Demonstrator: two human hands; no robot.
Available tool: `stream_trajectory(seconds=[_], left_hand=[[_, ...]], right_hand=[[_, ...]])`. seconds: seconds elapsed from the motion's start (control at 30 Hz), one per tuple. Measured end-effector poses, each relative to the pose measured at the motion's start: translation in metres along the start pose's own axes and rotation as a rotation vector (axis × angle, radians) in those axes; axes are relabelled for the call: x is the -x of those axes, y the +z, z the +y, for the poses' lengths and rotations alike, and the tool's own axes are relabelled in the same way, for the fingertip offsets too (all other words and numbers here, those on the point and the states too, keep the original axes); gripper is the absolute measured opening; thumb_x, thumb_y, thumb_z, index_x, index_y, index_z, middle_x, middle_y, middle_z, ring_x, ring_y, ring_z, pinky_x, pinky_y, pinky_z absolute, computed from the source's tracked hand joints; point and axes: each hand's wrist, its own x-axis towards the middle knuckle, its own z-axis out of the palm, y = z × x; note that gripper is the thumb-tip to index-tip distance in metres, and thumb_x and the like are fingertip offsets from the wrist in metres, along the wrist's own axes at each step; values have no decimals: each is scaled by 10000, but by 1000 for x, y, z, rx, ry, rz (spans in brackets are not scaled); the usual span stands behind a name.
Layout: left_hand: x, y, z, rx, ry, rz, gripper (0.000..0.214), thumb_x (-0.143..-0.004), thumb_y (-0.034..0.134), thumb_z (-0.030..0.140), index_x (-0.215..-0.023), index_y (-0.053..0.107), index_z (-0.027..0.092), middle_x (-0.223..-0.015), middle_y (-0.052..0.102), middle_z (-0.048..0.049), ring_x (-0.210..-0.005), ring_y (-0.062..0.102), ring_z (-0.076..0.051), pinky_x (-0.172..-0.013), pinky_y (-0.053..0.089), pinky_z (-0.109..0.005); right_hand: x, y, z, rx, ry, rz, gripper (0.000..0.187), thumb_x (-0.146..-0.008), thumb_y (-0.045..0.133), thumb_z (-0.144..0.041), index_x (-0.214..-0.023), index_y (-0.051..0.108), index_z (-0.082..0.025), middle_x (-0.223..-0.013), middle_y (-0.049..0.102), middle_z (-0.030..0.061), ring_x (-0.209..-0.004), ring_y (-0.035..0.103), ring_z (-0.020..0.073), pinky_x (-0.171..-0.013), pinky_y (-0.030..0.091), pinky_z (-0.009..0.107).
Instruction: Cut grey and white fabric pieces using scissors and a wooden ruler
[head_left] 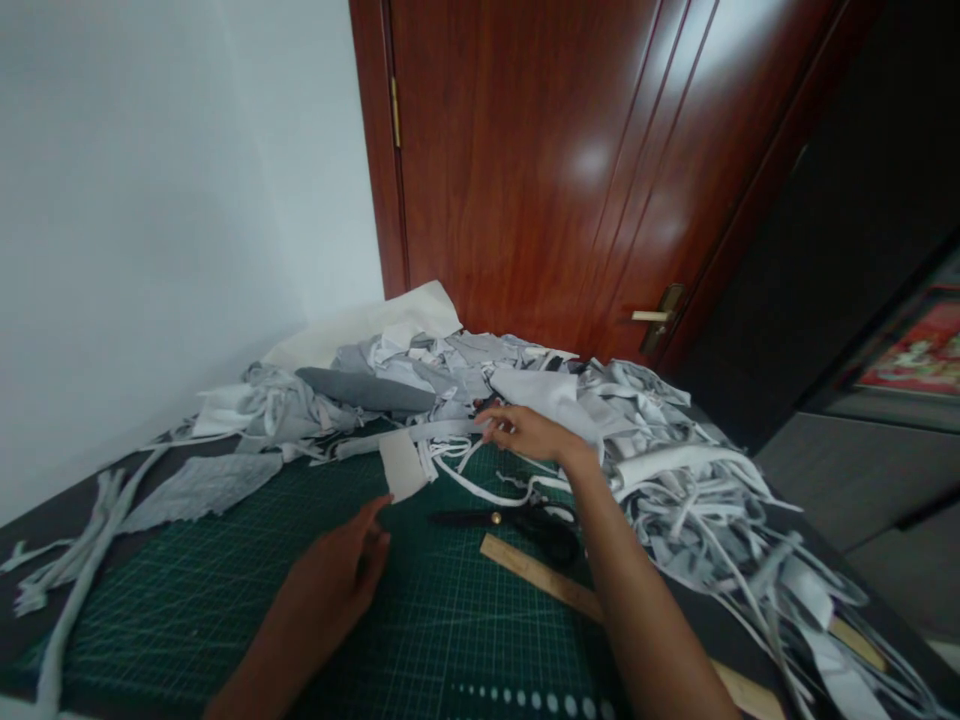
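Observation:
My left hand (341,565) lies on the green cutting mat (225,600), fingers stretched toward a small white fabric rectangle (403,465) just beyond its fingertips. My right hand (529,432) reaches forward to the edge of a big pile of grey and white fabric strips (600,410), its fingers pinched on a long white strip (442,432). Black scissors (517,522) lie closed on the mat between my arms. A wooden ruler (540,578) runs under my right forearm.
A red-brown wooden door (570,170) with a brass handle (652,316) stands behind the table. A white wall is at the left. Loose strips trail over the left (67,570) and right (787,580) table edges. A grey fabric piece (202,485) lies on the mat's far left.

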Motion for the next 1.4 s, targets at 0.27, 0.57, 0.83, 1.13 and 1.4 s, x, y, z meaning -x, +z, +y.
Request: stream_trajectory(seconds=[0.27,0.57,0.83,1.13,1.4], left_hand=[[-192,37,52,72,206,-10,354,-877,477,69,-1115,716,178,-1136,745,-88,-1124,685,-224,-1047,542,-384],[-375,95,43,-84,80,-89,412,-994,663,393,-1339,610,176,-1340,637,-116,-1131,668,-255,-942,594,-478],[-410,101,40,-9,-76,-36,400,-996,658,379,-1334,615,169,-1334,640,-119,-1134,666,-255,-946,592,-475],[-378,-4,78,167,-148,253,386,-1062,293,218,-1278,584,87,-1062,728,-147,-991,685,-242,-885,534,-369],[-239,-64,102,175,83,136,347,-971,400,441,-1001,620,174,-712,637,-18,-659,593,-208,-646,423,-298]], right_hand=[[42,-55,-9,-19,120,165,396,-986,559,-255,-1367,634,-180,-1065,769,76,-846,702,183,-816,567,337],[55,-63,-5,-46,191,246,337,-1003,562,-263,-1318,670,-212,-1106,776,86,-876,727,197,-819,576,341],[63,-70,8,-15,287,268,324,-1000,566,-242,-1298,676,-177,-1128,773,101,-835,714,183,-819,561,330],[43,-61,-28,36,43,681,367,-1026,535,-342,-1348,616,-184,-1257,697,127,-1061,667,229,-989,539,423],[24,-24,-90,-67,99,494,978,-916,669,-625,-1655,210,-179,-1578,408,219,-1358,545,348,-1144,458,558]])
